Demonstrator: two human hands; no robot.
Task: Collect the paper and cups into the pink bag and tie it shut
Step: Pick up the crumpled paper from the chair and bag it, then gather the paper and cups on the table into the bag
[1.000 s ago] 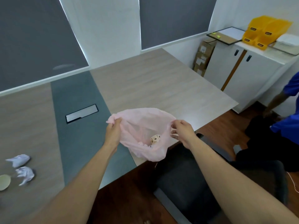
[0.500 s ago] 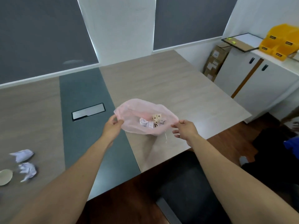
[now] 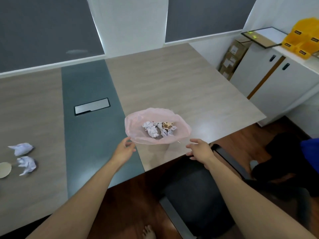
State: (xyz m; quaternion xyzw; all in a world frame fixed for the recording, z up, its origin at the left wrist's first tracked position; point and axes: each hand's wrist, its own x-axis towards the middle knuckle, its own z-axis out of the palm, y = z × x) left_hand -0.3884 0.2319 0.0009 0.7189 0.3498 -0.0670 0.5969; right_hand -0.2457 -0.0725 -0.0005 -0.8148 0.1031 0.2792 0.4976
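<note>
The pink bag (image 3: pixel 136 125) stands on the table (image 3: pixel 181 87) near its front edge, its mouth wide open. Inside lie several crumpled papers (image 3: pixel 152 130) and a patterned paper cup (image 3: pixel 167 125). My left hand (image 3: pixel 124 149) hovers just below the bag's left rim, fingers relaxed and holding nothing. Off the right rim, my right hand (image 3: pixel 200 149) is also relaxed and clear of the bag. Far left on the table lie two more crumpled papers (image 3: pixel 21 148) (image 3: pixel 27 164) and a paper cup (image 3: pixel 4 169) at the frame edge.
A metal cable hatch (image 3: pixel 91 106) sits in the table's grey centre strip. A dark chair (image 3: pixel 198 195) stands below the table edge. At the right are a white cabinet (image 3: pixel 276 80) with yellow bins (image 3: pixel 303 38), cardboard boxes (image 3: pixel 233 57), and a person in blue (image 3: pixel 309 150).
The bag went from hanging at the table edge to resting on the table with its mouth spread. Both hands let go of its rim and drew back slightly.
</note>
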